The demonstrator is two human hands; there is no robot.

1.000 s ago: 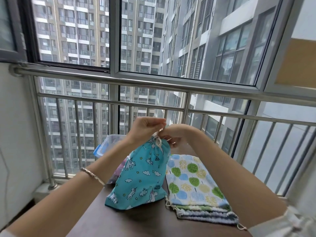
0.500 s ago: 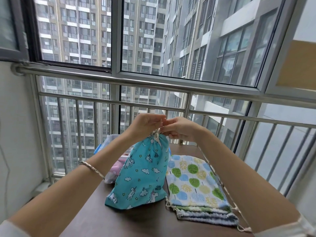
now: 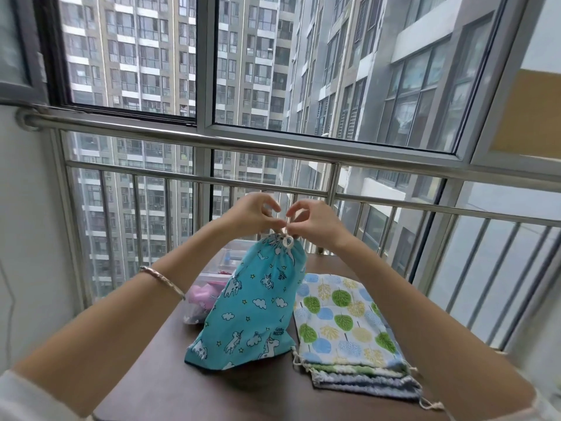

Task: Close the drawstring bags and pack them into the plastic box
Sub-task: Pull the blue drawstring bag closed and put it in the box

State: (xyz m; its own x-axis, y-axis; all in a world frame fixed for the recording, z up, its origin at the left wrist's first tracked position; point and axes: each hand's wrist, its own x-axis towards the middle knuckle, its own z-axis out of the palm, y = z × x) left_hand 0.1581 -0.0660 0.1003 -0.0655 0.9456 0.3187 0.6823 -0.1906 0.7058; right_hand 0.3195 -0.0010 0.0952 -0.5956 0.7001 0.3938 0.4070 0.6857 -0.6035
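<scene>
A turquoise unicorn drawstring bag (image 3: 252,308) stands upright in the middle of the dark brown table (image 3: 170,387), its mouth gathered tight. My left hand (image 3: 250,215) and my right hand (image 3: 315,223) pinch the white cord (image 3: 287,240) at the bag's top, one on each side. To its right lies a flat stack of drawstring bags (image 3: 346,323), the top one printed with green and blue trees. Behind the unicorn bag sits the clear plastic box (image 3: 226,259), partly hidden, with a pink bag (image 3: 202,296) inside it.
A steel railing (image 3: 273,147) and large windows run right behind the table. A white wall (image 3: 27,238) closes the left side. The table's near part in front of the bags is bare brown surface.
Both hands stay at the bag's neck and have shifted a little as they work the cord. The bag's mouth looks drawn tighter, and the camera has tilted slightly.
</scene>
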